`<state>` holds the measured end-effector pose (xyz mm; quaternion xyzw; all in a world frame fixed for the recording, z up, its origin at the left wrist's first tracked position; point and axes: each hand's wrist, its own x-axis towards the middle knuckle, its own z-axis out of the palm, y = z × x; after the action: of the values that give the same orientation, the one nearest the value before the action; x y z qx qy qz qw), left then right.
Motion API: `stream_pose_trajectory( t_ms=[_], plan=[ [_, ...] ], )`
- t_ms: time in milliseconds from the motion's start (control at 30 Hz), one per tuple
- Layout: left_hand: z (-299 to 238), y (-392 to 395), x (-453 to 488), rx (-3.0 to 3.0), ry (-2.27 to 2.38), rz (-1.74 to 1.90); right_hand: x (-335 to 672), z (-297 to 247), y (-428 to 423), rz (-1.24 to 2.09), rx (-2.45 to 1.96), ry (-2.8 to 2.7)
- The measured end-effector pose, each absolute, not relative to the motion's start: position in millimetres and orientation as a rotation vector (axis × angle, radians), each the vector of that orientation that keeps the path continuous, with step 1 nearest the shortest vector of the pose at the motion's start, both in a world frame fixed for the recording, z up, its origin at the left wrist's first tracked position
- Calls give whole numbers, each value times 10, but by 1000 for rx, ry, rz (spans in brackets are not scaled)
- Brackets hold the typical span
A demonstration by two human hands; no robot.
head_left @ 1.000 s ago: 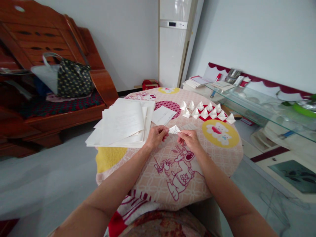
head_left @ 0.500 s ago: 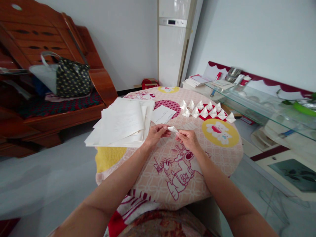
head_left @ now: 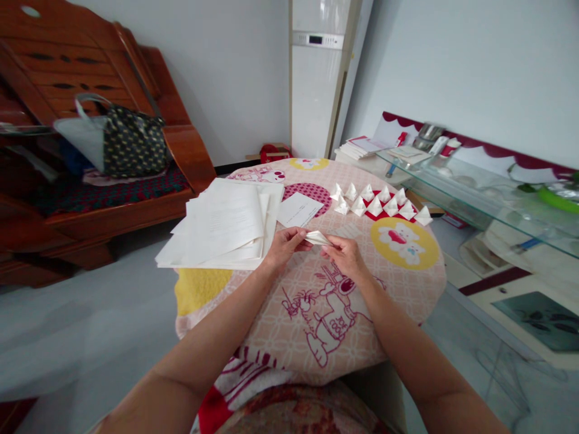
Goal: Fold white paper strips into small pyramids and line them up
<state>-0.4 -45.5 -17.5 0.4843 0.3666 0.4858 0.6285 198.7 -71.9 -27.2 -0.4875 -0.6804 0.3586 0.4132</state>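
Observation:
A small folded piece of white paper (head_left: pixel 318 239) is held just above the table between both hands. My left hand (head_left: pixel 288 244) pinches its left end with thumb and fingers. At its right end, the fingertips of my right hand (head_left: pixel 346 253) are closed on it too. Beyond the hands lies a flat white sheet (head_left: pixel 299 209) with a little print. Small pointed folded-paper pieces (head_left: pixel 374 207) stand in two rows at the back right of the table. To the left of my left hand is a loose stack of white paper sheets (head_left: pixel 224 220).
A patterned cloth covers the round table (head_left: pixel 271 325). Close by on the right stands a glass shelf (head_left: pixel 488 202) with containers on it. At the left, a wooden bench (head_left: pixel 190 157) holds a dotted bag (head_left: pixel 133 141). A tall white cabinet-like unit (head_left: pixel 314 90) stands behind.
The folded paper between my fingers has turned slightly and now shows a wider, creased face. Both hands stay in nearly the same place.

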Motion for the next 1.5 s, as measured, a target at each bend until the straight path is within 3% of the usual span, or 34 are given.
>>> stream_pose_trajectory(
  t_ms=[1033,1500],
  plan=[
    [-171,-448,-20,985,778,1096,1928,-242,-757,776,-1175,-1808],
    [-212,-453,-2,1119,859,1007,1818,-196,-779,1255,-1125,-1420]
  ],
)
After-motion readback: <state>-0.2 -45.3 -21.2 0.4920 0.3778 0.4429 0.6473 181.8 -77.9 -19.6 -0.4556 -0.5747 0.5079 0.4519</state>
